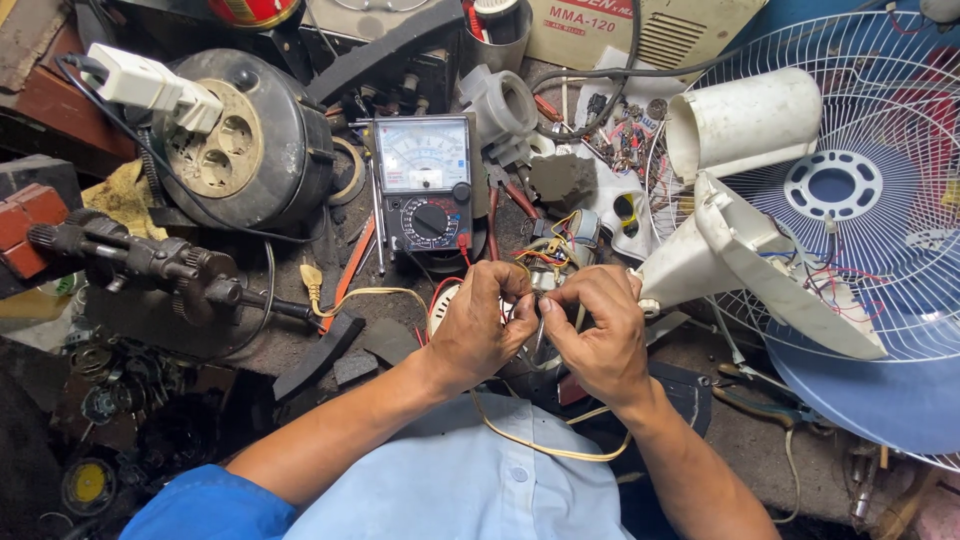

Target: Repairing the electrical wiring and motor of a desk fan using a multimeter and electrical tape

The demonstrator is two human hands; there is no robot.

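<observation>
At the centre of the frame, a person's left hand (485, 325) and right hand (597, 325) met fingertip to fingertip, both pinched closed on thin wires (537, 335) coming from a small motor winding (560, 250) just above them. A yellowish cable (545, 447) looped below the wrists. Directly above the hands lay an analogue multimeter (427, 180) with a black dial. In the upper left sat a round black cable reel (245, 140), and on the right a white fan housing (740, 265) rested against a wire fan guard (880, 120).
</observation>
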